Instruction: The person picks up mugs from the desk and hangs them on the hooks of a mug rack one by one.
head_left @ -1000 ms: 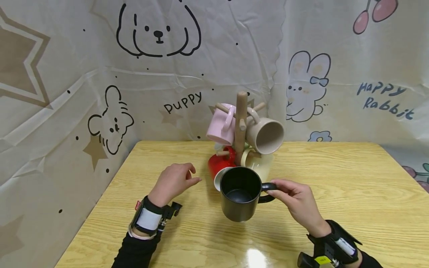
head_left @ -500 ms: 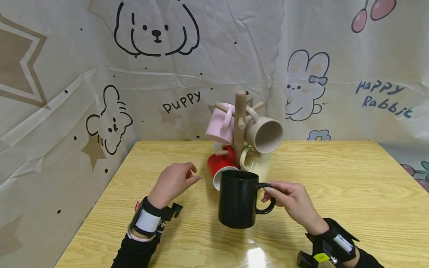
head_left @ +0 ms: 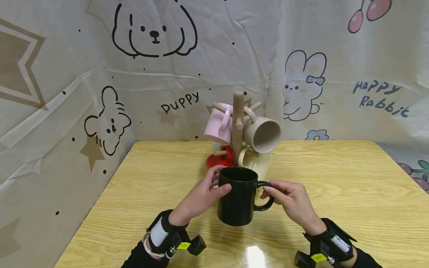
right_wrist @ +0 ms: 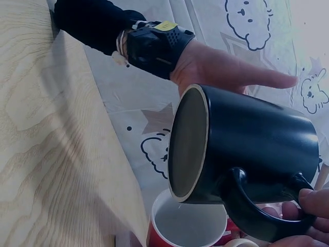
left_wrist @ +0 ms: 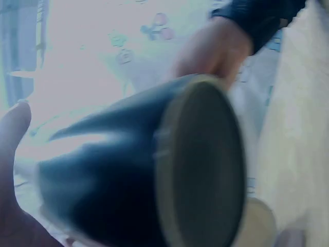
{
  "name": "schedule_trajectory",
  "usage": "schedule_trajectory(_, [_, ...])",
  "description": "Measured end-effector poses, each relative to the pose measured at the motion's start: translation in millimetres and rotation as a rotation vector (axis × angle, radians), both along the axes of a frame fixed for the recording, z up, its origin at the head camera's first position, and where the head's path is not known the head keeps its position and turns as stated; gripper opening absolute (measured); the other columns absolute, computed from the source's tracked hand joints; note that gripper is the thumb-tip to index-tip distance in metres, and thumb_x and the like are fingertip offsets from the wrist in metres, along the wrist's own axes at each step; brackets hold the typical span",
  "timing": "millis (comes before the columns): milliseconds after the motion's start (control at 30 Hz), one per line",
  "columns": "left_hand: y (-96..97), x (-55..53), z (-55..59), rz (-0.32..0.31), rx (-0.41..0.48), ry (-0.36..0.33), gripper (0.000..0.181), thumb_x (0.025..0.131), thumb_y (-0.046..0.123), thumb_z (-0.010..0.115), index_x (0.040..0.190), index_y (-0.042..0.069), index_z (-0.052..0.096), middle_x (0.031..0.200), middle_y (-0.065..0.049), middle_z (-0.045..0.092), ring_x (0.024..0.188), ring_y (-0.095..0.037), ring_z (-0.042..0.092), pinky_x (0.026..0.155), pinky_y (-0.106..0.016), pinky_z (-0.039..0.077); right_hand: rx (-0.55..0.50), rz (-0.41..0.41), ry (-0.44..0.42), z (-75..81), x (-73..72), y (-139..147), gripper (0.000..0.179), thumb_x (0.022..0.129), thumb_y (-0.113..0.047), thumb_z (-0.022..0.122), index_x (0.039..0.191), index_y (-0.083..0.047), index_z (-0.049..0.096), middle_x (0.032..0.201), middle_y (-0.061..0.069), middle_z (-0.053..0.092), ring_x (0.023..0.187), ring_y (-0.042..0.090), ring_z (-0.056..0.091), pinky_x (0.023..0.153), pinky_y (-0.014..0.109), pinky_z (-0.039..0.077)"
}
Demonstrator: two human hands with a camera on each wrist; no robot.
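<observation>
A black mug [head_left: 236, 197] hangs upright above the table, its unglazed base [right_wrist: 188, 144] showing in the right wrist view. My right hand [head_left: 291, 199] pinches the upper part of its handle [right_wrist: 267, 218] between thumb and fingers. On the mug's other side is my left hand [head_left: 201, 193], thumb in front of the wall and fingers partly hidden behind it. That thumb [left_wrist: 13, 128] stands straight and apart from the mug in the left wrist view. Behind the mug rises a wooden mug tree [head_left: 238, 126].
On the tree's upper pegs hang a pink mug [head_left: 219, 124] and a beige mug [head_left: 263, 134]. Lower down are a red mug [head_left: 218, 160] and a cream mug [head_left: 259, 163]. A wood-grain table [head_left: 335, 178] lies beneath, backed by a printed cloth [head_left: 218, 48].
My left hand has moved right, from beside the mugs to the black mug's left side. The black mug was tipped with its opening toward me and now stands more upright, still in my right hand.
</observation>
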State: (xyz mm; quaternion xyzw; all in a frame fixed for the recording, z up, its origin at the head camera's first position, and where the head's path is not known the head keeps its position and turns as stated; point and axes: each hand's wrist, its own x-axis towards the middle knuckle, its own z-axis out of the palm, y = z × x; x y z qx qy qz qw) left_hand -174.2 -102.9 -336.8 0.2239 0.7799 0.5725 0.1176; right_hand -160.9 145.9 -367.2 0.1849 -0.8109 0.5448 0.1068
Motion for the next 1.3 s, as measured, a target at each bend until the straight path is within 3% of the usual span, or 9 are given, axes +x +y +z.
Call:
schedule_trajectory(100, [8.9,1.3,-7.7,-0.004,0.027,0.010,0.075,0.082,0.041,0.065,0.137,0.009,0.026,0.131,-0.013,0.046,0.118,-0.030,0.048,0.095,-0.047,0.043,-0.007,-0.002,0.008,-0.6,0.7,-0.9,0.016,0.089,-0.008,0.059,0.097,0.001,0.068,0.074,0.008,0.069,0.071,0.000,0.063,0.061,0.020,0.052])
schedule_trajectory(200, [15.8,1.6,-14.0,0.036,0.025,0.008,0.076,0.075,0.033,0.074,0.134,0.014,0.030,0.126,-0.008,0.050,0.109,-0.024,0.051,0.092,-0.043,0.044,-0.005,-0.007,0.012,-1.7,0.7,-1.7,0.015,0.088,-0.008,0.059,0.096,0.001,0.068,0.074,0.009,0.069,0.070,0.000,0.063,0.062,0.020,0.052])
schedule_trajectory(367, [22.3,1.9,-18.5,0.099,0.006,-0.022,0.082,0.069,0.029,0.080,0.134,0.018,0.030,0.123,-0.004,0.051,0.105,-0.021,0.052,0.092,-0.041,0.043,-0.002,-0.026,0.008,-3.1,-0.5,-2.1,0.014,0.088,-0.009,0.060,0.095,0.000,0.068,0.073,0.008,0.069,0.070,0.000,0.063,0.062,0.020,0.051])
schedule_trajectory(567, [24.6,-0.5,-21.8,0.116,0.014,-0.007,0.076,0.070,0.029,0.079,0.131,0.021,0.034,0.122,-0.001,0.053,0.105,-0.020,0.053,0.092,-0.041,0.043,-0.006,-0.031,-0.046,-5.0,-2.7,-2.3,0.016,0.087,-0.013,0.061,0.095,-0.001,0.068,0.074,0.007,0.070,0.069,0.000,0.061,0.059,0.021,0.048])
schedule_trajectory(900, [24.1,-3.0,-25.3,0.148,0.006,0.020,0.074,0.072,0.030,0.078,0.131,0.017,0.035,0.120,-0.004,0.055,0.102,-0.022,0.056,0.088,-0.040,0.047,-0.042,-0.020,-0.198,-4.8,-7.0,-1.7,0.024,0.088,-0.021,0.061,0.099,0.000,0.067,0.078,0.006,0.070,0.076,0.003,0.063,0.069,0.021,0.051])
schedule_trajectory(1167, [23.6,-3.3,-26.2,0.160,0.020,-0.006,0.073,0.072,0.028,0.078,0.131,0.018,0.036,0.121,-0.004,0.055,0.103,-0.023,0.055,0.089,-0.042,0.047,-0.022,0.031,-0.237,-2.4,-10.0,3.1,0.028,0.089,-0.022,0.060,0.105,0.000,0.065,0.089,0.011,0.070,0.081,0.003,0.064,0.074,0.023,0.051])
schedule_trajectory(1300, [22.4,-3.7,-25.2,0.197,0.023,-0.009,0.071,0.071,0.029,0.078,0.128,0.015,0.038,0.118,-0.007,0.057,0.100,-0.021,0.056,0.087,-0.039,0.047,-0.064,0.020,-0.202,0.9,-13.7,10.9,0.033,0.093,-0.024,0.053,0.116,-0.001,0.058,0.100,0.004,0.067,0.088,0.001,0.062,0.074,0.023,0.051])
